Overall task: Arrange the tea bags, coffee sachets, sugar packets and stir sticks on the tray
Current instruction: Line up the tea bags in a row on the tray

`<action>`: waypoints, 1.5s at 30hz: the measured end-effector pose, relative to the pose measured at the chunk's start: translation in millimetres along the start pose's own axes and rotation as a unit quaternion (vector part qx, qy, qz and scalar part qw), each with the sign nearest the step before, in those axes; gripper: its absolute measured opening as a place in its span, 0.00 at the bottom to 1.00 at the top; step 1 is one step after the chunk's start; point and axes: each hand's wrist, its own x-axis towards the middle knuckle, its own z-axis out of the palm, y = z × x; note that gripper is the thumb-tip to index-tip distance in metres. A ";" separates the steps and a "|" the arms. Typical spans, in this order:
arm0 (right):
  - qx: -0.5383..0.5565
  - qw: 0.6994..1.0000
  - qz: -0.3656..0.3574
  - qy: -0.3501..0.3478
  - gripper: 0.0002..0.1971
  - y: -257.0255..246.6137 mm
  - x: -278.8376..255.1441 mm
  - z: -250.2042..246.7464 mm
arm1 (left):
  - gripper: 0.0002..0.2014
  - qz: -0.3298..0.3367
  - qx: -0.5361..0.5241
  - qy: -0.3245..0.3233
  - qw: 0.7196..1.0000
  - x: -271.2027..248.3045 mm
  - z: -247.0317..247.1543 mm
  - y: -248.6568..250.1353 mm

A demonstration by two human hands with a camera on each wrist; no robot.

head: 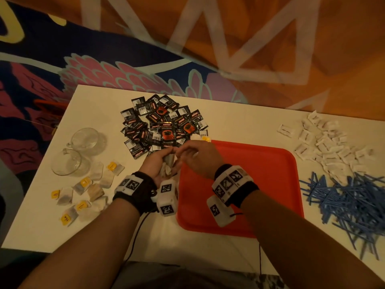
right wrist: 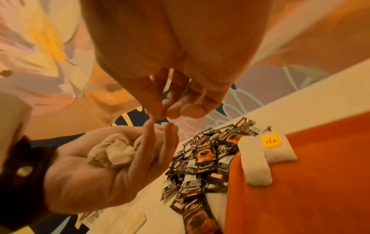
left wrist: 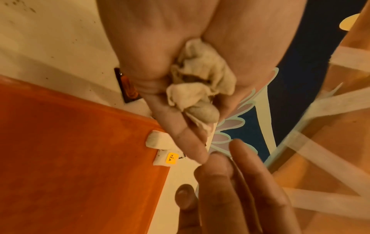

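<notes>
My left hand [head: 160, 165] lies palm up beside the red tray's [head: 250, 195] left edge and holds a crumpled bunch of tea bags [left wrist: 200, 79] between thumb and palm. My right hand [head: 195, 155] hovers over the tray's far left corner. Its thumb and fingertips [right wrist: 166, 114] are pinched together against the left fingertips, and I see nothing between them. Two tea bags [right wrist: 256, 166], one with a yellow tag, lie on that corner of the tray. Loose tea bags [head: 89, 188] lie at the left, coffee sachets [head: 162, 126] are heaped behind my hands, and sugar packets [head: 325, 142] and blue stir sticks [head: 350, 201] lie at the right.
Two glass cups [head: 79, 151] stand at the table's left, behind the loose tea bags. The white table [head: 239, 113] ends just beyond the sachet pile, with patterned carpet past it. Most of the tray's floor is bare.
</notes>
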 end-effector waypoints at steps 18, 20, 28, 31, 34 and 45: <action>-0.147 0.985 -0.079 -0.052 0.09 -3.1 -25.4 -28.6 | 0.12 -0.063 -0.006 -0.090 0.994 -21.5 12.9 -14.7; -0.156 0.981 -0.087 -0.069 0.11 -4.9 -26.8 -29.9 | 0.12 -0.071 -0.003 -0.092 0.993 -22.6 12.5 -15.4; -0.172 0.976 -0.091 -0.099 0.05 -0.4 -29.8 -26.2 | 0.14 -0.063 0.011 -0.100 0.993 -20.2 2.8 -19.1; -0.085 0.994 -0.041 -0.055 0.04 4.2 -29.6 -24.3 | 0.14 -0.039 0.005 -0.097 0.995 -17.0 1.0 -22.5; 0.043 0.999 -0.013 -0.019 0.04 2.4 -28.7 -27.7 | 0.13 0.000 0.035 -0.068 0.997 -15.4 -2.0 -23.7; 0.164 0.984 0.067 0.028 0.15 5.6 -20.7 -32.6 | 0.12 0.094 0.123 -0.029 0.987 -15.9 6.5 -22.5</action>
